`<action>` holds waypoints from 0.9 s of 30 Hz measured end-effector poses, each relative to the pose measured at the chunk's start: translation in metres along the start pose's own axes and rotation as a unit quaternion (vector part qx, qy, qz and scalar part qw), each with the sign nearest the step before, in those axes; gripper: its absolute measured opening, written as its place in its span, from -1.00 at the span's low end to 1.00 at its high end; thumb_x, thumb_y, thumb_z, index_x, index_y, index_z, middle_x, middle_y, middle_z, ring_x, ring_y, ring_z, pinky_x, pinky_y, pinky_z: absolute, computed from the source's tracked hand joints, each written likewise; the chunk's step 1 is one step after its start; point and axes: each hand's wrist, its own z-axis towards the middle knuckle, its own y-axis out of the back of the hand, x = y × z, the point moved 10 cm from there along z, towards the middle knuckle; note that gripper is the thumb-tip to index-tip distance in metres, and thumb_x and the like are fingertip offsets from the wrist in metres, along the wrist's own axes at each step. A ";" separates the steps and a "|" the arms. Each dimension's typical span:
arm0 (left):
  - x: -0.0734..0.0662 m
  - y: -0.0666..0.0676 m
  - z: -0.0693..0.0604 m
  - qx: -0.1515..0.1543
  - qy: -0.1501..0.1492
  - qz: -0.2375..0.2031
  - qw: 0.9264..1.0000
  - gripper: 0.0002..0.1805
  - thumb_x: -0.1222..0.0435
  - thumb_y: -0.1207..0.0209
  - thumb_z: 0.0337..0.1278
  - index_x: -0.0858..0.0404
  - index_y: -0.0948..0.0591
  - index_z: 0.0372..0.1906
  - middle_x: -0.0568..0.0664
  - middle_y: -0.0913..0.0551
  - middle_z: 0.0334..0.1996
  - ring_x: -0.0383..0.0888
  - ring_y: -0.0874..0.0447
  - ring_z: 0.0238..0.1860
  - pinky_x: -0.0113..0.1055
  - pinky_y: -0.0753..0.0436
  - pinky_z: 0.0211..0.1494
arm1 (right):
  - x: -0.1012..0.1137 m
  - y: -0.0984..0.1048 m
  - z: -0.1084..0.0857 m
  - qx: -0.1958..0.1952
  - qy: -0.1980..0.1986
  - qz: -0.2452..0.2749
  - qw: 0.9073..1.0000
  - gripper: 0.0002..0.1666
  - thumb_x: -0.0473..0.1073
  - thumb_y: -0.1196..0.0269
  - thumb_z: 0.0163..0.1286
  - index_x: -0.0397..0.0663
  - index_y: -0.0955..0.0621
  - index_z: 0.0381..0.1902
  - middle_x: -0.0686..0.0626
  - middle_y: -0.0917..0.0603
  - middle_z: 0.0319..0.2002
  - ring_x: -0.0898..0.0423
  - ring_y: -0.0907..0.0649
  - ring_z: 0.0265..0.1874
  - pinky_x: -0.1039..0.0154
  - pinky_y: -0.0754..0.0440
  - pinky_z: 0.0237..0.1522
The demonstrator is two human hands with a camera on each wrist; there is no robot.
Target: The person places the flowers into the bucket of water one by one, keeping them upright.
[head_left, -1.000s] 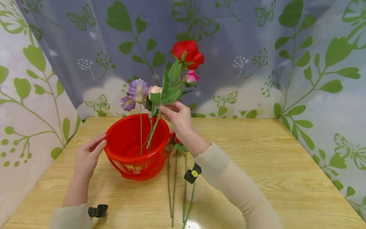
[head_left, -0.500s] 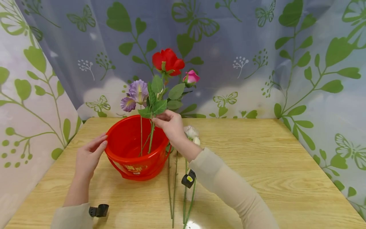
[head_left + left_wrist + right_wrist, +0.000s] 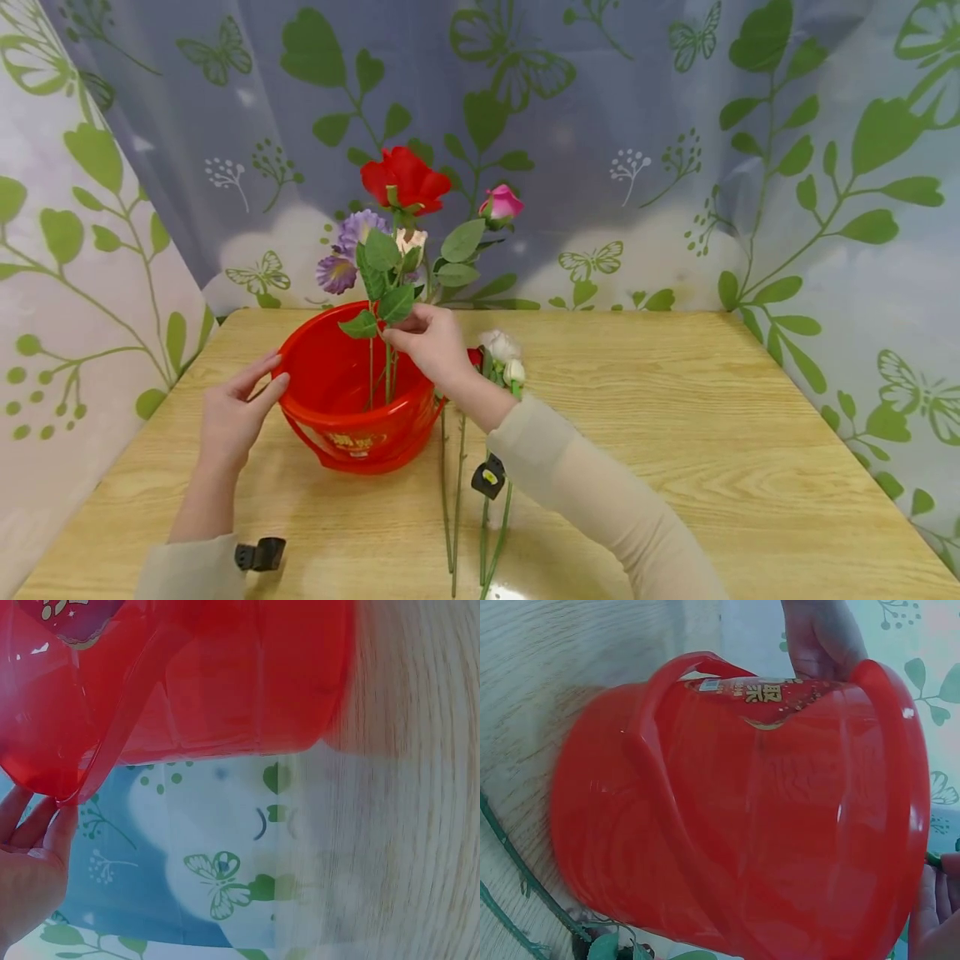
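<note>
The red bucket (image 3: 358, 442) stands on the table with its rim facing up. My left hand (image 3: 232, 417) holds its left rim with thumb and fingers; the fingertips are partly hidden by the rim in the left wrist view. Over the bucket's right side, my right hand (image 3: 435, 350) pinches the green stem of a red flower (image 3: 405, 182), whose lower stem reaches down inside. A purple iris (image 3: 337, 273), a pale peach flower (image 3: 410, 242) and a pink rosebud (image 3: 501, 202) rise just behind or beside it. The stems of the iris and the peach flower stand in the bucket.
To the right of the bucket, several flowers lie on the wooden table (image 3: 675, 433), among them white flowers (image 3: 501, 346) with long stems (image 3: 459, 500) pointing at the front edge. A patterned curtain (image 3: 600, 150) closes off the back and sides.
My right hand has moved left and down with the red flower, bringing its stem lower into the bucket. The white flowers have come into sight. My left hand has stayed at the rim.
</note>
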 end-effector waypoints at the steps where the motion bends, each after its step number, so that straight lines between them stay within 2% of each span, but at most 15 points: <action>1: 0.000 0.000 0.000 0.001 0.000 -0.003 1.000 -0.54 0.39 -0.23 -0.04 0.54 -0.46 0.01 -0.27 -0.56 -0.11 -0.28 -0.37 0.09 -0.64 -0.43 -0.12 | 0.001 -0.001 0.000 0.002 0.003 -0.010 1.000 -0.87 -0.30 -0.26 0.11 -0.24 -0.54 -0.55 -0.09 -0.62 -0.42 0.11 -0.60 -0.40 0.36 -0.56 -0.39; 5: 0.002 0.000 0.001 0.014 0.000 -0.015 1.000 -0.52 0.38 -0.23 -0.03 0.53 -0.44 0.03 -0.19 -0.53 -0.02 -0.30 -0.38 0.08 -0.64 -0.42 -0.10 | 0.004 -0.005 -0.002 0.009 0.018 -0.042 0.999 -0.87 -0.30 -0.28 0.10 -0.23 -0.55 -0.56 -0.06 -0.63 -0.46 0.14 -0.59 -0.45 0.38 -0.51 -0.48; 8: 0.004 -0.002 0.002 0.030 0.008 -0.018 0.999 -0.50 0.35 -0.23 -0.02 0.51 -0.43 0.05 -0.17 -0.50 0.02 -0.29 -0.36 0.10 -0.64 -0.42 -0.11 | 0.006 -0.007 -0.002 0.013 0.028 -0.062 0.998 -0.93 -0.30 -0.29 0.08 -0.22 -0.61 -0.45 -0.04 -0.63 -0.47 0.16 -0.59 -0.46 0.40 -0.50 -0.48; 11: 0.006 -0.003 0.002 0.043 0.018 -0.016 0.999 -0.48 0.32 -0.23 -0.02 0.48 -0.42 0.07 -0.16 -0.49 0.04 -0.24 -0.33 0.14 -0.64 -0.42 -0.11 | 0.007 -0.009 -0.003 0.014 0.037 -0.078 0.996 -0.86 -0.31 -0.30 0.07 -0.18 -0.64 -0.34 -0.03 -0.64 -0.47 0.18 -0.60 -0.45 0.40 -0.52 -0.45; 20: 0.005 -0.003 -0.001 0.044 0.023 -0.036 0.998 -0.49 0.32 -0.24 -0.03 0.43 -0.44 0.08 -0.10 -0.49 0.04 -0.20 -0.31 0.16 -0.63 -0.44 -0.12 | 0.008 -0.015 -0.001 0.013 0.047 -0.148 0.988 -0.91 -0.24 -0.32 0.06 -0.13 -0.60 -0.50 0.03 -0.63 -0.49 0.19 -0.58 -0.47 0.43 -0.50 -0.53; 27: 0.005 -0.004 -0.001 0.043 0.029 -0.040 0.998 -0.47 0.32 -0.24 -0.03 0.45 -0.43 0.08 -0.08 -0.48 0.05 -0.16 -0.29 0.17 -0.62 -0.43 -0.10 | 0.004 -0.018 0.000 0.015 0.034 -0.166 0.985 -0.89 -0.20 -0.31 0.08 -0.09 -0.58 -0.52 0.07 -0.61 -0.54 0.20 -0.57 -0.48 0.41 -0.47 -0.56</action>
